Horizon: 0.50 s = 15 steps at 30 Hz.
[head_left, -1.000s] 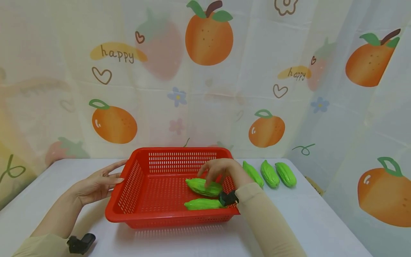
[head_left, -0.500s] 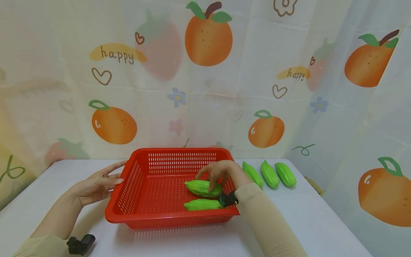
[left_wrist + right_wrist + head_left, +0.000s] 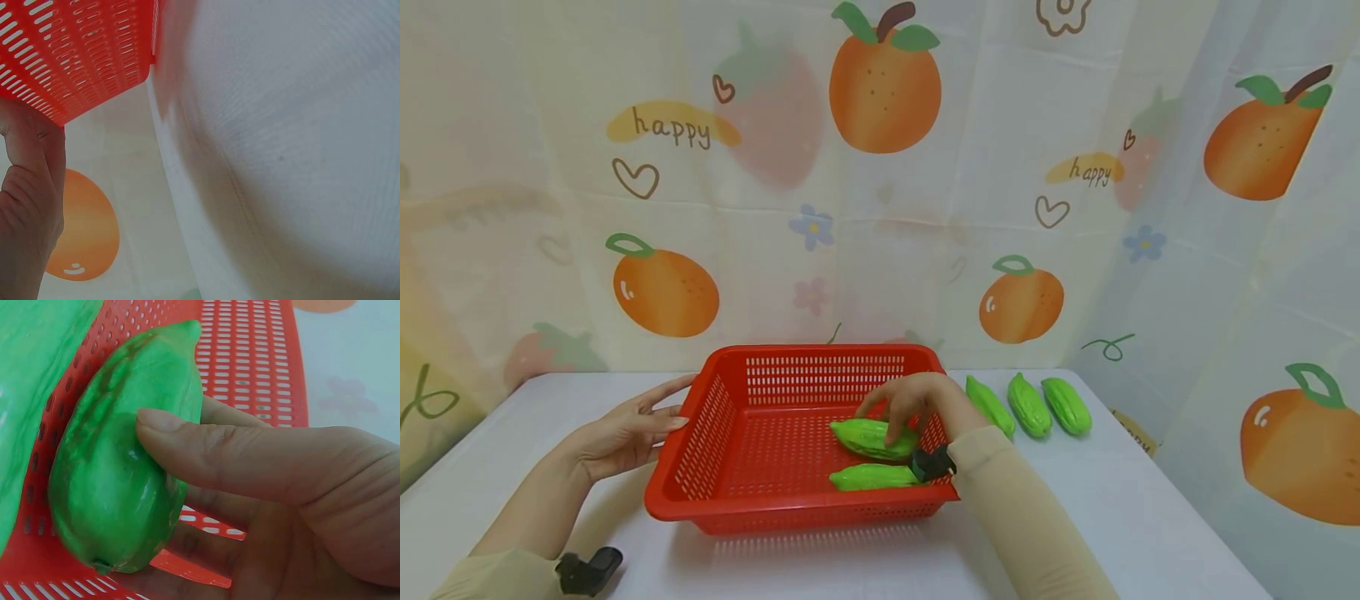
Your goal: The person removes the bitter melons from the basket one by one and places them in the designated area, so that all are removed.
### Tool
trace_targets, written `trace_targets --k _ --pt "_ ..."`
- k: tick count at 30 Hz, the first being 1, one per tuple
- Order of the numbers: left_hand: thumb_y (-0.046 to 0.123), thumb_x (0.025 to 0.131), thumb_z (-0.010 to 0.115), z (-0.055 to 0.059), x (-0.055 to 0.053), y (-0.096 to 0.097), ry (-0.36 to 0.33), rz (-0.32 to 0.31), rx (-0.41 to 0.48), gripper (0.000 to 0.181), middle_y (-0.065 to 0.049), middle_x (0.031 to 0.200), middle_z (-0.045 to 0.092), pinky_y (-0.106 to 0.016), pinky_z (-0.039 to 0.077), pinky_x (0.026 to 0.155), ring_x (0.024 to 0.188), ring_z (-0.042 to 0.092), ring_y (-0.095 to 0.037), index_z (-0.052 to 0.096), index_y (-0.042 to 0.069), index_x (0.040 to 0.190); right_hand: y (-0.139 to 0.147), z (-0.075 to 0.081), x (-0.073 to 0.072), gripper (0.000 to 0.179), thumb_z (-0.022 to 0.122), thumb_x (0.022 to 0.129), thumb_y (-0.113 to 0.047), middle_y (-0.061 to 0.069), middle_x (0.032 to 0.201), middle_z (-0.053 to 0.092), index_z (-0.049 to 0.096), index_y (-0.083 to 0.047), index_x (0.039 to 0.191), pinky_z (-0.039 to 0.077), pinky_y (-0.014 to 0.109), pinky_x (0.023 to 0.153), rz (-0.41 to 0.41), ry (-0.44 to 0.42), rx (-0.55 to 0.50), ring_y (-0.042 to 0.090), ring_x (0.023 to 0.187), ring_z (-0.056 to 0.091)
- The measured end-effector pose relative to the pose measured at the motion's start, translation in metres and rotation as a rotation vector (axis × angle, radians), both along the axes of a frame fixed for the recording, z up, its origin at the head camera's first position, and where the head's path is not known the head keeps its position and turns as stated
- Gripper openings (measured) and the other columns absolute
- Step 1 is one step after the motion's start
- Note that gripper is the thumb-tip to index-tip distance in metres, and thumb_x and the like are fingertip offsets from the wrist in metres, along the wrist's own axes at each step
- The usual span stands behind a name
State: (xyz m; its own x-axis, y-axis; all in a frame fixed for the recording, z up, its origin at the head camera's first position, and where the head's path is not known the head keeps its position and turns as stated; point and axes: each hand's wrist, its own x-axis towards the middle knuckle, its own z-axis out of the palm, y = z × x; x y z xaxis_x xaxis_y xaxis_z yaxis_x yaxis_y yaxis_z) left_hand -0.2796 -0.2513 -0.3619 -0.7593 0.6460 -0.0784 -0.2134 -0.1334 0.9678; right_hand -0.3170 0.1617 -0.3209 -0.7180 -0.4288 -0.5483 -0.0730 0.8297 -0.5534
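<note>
A red perforated plastic basket [image 3: 760,450] sits on the white table. My left hand [image 3: 625,437] holds its left rim, thumb on the rim edge; in the left wrist view the fingers [image 3: 37,150] reach behind the basket's side [image 3: 94,56]. Inside the basket, my right hand [image 3: 917,400] grips a green bitter melon [image 3: 861,435]. The right wrist view has the thumb over this bitter melon [image 3: 125,469] and the other fingers curled beneath it. A second bitter melon [image 3: 872,477] lies alongside, nearer the basket's front wall, its right end hidden by the wrist camera.
Three more bitter melons rest on the table to the right of the basket: one partly behind the right arm [image 3: 991,407], one in the middle [image 3: 1029,406] and one farthest right [image 3: 1067,407]. A fruit-printed curtain [image 3: 887,250] hangs behind the table [image 3: 1120,500].
My right fingers have settled closer around the bitter melon, which has shifted very slightly left. The left hand and the basket stay put.
</note>
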Motion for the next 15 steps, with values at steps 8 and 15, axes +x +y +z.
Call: trace_targets --k 8,15 --pt "0.009 0.104 0.042 0.0004 -0.0002 0.0005 -0.008 -0.006 0.009 0.045 0.007 0.122 0.069 -0.033 0.06 0.09 0.103 0.071 -0.014 0.046 0.042 0.134 -0.0005 0.0026 -0.0005 0.057 0.072 0.086 -0.003 0.01 0.143 0.049 0.057 -0.026 0.135 0.057 0.048 0.092 0.005 0.005 -0.042 0.025 0.126 0.05" --pt "0.009 0.104 0.041 -0.0001 -0.0005 0.0001 -0.005 -0.012 0.013 0.045 0.007 0.122 0.07 -0.033 0.06 0.09 0.103 0.071 -0.014 0.046 0.042 0.134 -0.0006 0.0036 -0.0023 0.061 0.077 0.083 -0.006 0.011 0.139 0.053 0.057 -0.029 0.135 0.059 0.041 0.083 -0.012 0.059 -0.088 0.025 0.124 0.052"
